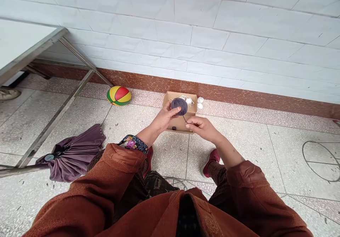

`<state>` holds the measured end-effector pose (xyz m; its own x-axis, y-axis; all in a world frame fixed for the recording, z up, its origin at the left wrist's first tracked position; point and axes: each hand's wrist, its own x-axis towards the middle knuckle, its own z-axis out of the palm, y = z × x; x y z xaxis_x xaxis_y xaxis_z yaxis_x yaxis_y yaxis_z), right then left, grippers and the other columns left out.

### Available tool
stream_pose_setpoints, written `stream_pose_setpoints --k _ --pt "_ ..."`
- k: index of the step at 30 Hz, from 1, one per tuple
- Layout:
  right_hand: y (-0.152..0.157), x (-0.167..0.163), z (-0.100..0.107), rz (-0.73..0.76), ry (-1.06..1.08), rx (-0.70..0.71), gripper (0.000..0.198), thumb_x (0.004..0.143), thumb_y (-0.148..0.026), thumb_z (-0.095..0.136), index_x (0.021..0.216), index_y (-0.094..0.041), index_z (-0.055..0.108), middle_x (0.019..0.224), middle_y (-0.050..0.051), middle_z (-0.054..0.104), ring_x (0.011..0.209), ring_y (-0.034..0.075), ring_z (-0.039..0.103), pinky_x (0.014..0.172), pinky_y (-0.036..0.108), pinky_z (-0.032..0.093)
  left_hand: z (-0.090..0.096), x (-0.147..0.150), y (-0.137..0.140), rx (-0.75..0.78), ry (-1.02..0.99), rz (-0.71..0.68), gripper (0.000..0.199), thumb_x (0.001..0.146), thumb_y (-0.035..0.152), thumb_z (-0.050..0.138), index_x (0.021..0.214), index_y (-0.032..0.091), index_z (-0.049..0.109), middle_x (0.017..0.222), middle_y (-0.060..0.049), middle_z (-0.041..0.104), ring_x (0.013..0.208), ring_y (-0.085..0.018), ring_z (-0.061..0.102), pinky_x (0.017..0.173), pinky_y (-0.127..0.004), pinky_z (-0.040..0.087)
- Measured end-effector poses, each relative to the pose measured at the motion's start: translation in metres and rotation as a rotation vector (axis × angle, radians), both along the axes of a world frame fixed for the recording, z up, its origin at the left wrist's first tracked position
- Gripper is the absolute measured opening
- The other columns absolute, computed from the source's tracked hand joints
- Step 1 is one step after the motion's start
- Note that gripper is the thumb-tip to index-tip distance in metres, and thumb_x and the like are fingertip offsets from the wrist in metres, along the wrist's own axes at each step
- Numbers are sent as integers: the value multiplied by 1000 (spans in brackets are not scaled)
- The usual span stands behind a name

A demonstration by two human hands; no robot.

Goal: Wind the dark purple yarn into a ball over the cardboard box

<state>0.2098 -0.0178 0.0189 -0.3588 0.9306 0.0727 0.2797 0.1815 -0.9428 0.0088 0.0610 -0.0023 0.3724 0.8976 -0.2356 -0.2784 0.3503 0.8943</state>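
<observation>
A dark purple-grey ball of yarn point(179, 106) is gripped in my left hand point(168, 114), thumb across its front. From its underside a short strand of yarn point(184, 118) runs to my right hand point(200, 126), whose thumb and fingers pinch the end. Both hands are over an open cardboard box point(193, 98) on the floor. White balls of yarn point(188, 101) lie in the box's far part, partly hidden behind the held ball. A small dark piece point(174, 128) rests on the nearer cardboard; I cannot make out what it is.
Two small white balls point(200, 103) sit right of the box. A colourful ball point(119, 95) lies by the wall, left. A folded purple umbrella point(77, 152) lies near the metal-legged table point(60, 35). A wire ring point(321, 161) is at right. The tiled wall point(159, 31) stands ahead.
</observation>
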Motion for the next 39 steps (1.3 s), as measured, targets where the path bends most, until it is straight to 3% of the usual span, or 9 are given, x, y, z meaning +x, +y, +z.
stream_pose_setpoints --k 4,9,14,17,22,29,34,39 --pt "-3 9 14 -87 188 -53 35 94 -58 69 90 -23 73 71 -2 57 62 13 46 59 27 38 -4 2 -3 138 139 -70 58 72 33 88 123 23 61 122 -7 68 111 -23 64 96 -39 52" --pt "4 20 13 -308 283 -15 39 91 -62 71 90 -24 72 65 -5 48 57 12 38 56 27 34 -6 2 -9 239 250 -293 61 71 30 86 127 22 61 121 -8 69 109 -23 65 106 -45 46" --pt "12 21 2 -509 156 11 39 90 -62 69 83 -24 67 67 -4 47 63 14 41 61 28 35 2 3 -18 204 73 -569 86 74 31 87 150 30 48 129 -9 66 117 -26 64 107 -48 45" --pt "14 19 -5 -537 36 -16 40 91 -61 67 79 -23 66 67 -3 49 65 15 43 64 29 37 9 5 -23 186 -102 -630 90 73 34 89 153 33 48 132 -9 66 119 -27 64 106 -47 46" --pt "14 14 -18 -514 -97 -30 39 95 -58 60 77 -23 62 68 -1 55 65 17 48 64 30 40 16 5 -26 48 -270 -535 70 73 39 89 137 24 64 130 -14 69 120 -31 66 101 -46 52" --pt "9 4 -28 -293 -251 97 23 100 -39 53 88 -24 65 85 5 69 82 21 63 77 32 47 10 5 -14 -29 -299 -193 65 72 30 89 130 23 64 125 -11 72 115 -27 68 98 -42 55" --pt "4 -2 -21 -85 -222 90 21 100 -38 57 91 -22 68 82 2 67 76 17 60 76 30 46 2 3 -3 -18 -172 -79 52 69 25 90 117 22 68 119 -7 72 112 -23 66 96 -38 54" --pt "-3 0 -1 41 -19 -35 32 97 -52 65 92 -21 71 75 -1 62 67 14 52 65 28 43 -6 2 1 15 54 -40 61 66 28 90 121 22 66 118 -6 69 107 -22 64 94 -38 53"
